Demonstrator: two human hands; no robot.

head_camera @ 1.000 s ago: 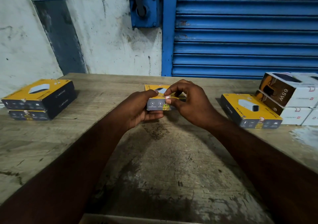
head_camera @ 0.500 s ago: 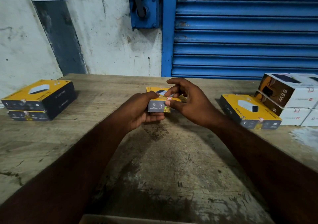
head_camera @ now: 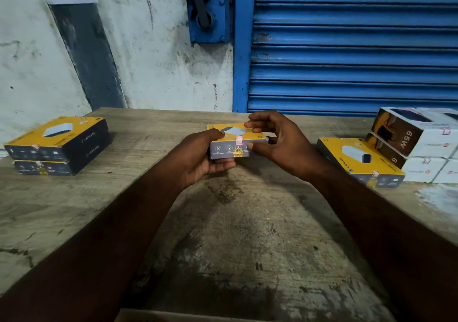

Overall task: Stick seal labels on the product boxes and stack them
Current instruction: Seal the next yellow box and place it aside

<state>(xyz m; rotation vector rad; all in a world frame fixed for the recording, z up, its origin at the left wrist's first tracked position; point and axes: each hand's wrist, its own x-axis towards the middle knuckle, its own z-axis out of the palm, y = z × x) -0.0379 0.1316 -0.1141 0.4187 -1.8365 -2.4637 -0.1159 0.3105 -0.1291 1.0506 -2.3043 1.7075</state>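
A yellow and grey product box [head_camera: 226, 148] is held above the middle of the wooden table [head_camera: 235, 235]. My left hand [head_camera: 198, 158] grips its left end from below, thumb on top. A small white seal label with a red border [head_camera: 239, 140] sits over the box's front top edge. My right hand [head_camera: 280, 141] is at the box's right end, its thumb touching the front face beside the label and its forefinger over the top. Two sealed yellow boxes [head_camera: 58, 146] lie stacked at the far left.
Another yellow box [head_camera: 359, 162] lies flat on the right. Behind it stand several white and brown boxes [head_camera: 421, 146] in a pile. A blue roller shutter [head_camera: 347, 44] and a stained white wall close the far side. A cardboard edge [head_camera: 223, 318] shows at the bottom.
My right hand's fingers have lifted and spread off the label, which now shows fully on the box's edge. The box and my left hand have hardly moved.
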